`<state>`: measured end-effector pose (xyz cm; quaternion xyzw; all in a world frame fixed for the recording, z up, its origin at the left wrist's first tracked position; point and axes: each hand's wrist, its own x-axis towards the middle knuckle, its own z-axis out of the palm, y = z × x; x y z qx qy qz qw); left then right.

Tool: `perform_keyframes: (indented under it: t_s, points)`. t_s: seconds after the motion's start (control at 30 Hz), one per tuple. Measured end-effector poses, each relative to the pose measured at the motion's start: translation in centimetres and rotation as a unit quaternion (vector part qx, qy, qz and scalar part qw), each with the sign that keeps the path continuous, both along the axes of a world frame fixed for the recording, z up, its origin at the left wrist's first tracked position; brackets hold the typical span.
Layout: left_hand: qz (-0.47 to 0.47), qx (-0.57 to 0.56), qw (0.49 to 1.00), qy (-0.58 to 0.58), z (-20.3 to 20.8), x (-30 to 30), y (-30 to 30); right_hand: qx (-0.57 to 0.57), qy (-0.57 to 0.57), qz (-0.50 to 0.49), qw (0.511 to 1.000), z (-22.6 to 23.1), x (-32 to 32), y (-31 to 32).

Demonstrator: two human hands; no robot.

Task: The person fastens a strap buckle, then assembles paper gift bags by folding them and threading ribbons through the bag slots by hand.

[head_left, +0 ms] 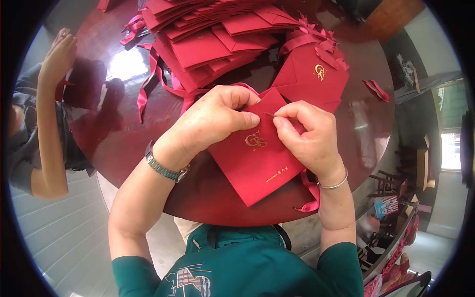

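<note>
A flat red paper gift bag with a gold emblem lies tilted in front of me at the table's near edge. My left hand grips its upper left edge, thumb on the front and fingers behind. Close to the bag's upper right edge, my right hand pinches the thin dark-red tip of a ribbon between thumb and forefinger. Whether that tip passes through a hole cannot be made out. Another length of red ribbon hangs below the bag beside my right wrist.
Beyond my hands, a heap of red gift bags with trailing ribbons covers the far side of the round dark table. A bag with a gold emblem lies at its right. A loose ribbon rests farther right. Another person's arm is at the left.
</note>
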<state>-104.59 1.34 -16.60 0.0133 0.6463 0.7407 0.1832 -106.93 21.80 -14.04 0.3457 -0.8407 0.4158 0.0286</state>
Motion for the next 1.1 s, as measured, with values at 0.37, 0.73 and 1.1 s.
perform_keyframes:
  t_s: [0.37, 0.73, 1.1]
  points:
    - [0.012, 0.031, 0.999, -0.013, 0.3, 0.8, 0.5, -0.002, 0.034, 0.016, 0.999, -0.2, 0.2, 0.1]
    - [0.061, -0.087, 0.993, 0.051, -0.3, 1.7, 1.3, 0.044, 0.07, 0.004, 0.997, -1.0, 0.0, 0.2]
    - [0.099, -0.124, 0.983, 0.092, -0.3, 1.9, 2.0, 0.018, 0.001, -0.009, 1.0, -1.0, -0.3, 0.3]
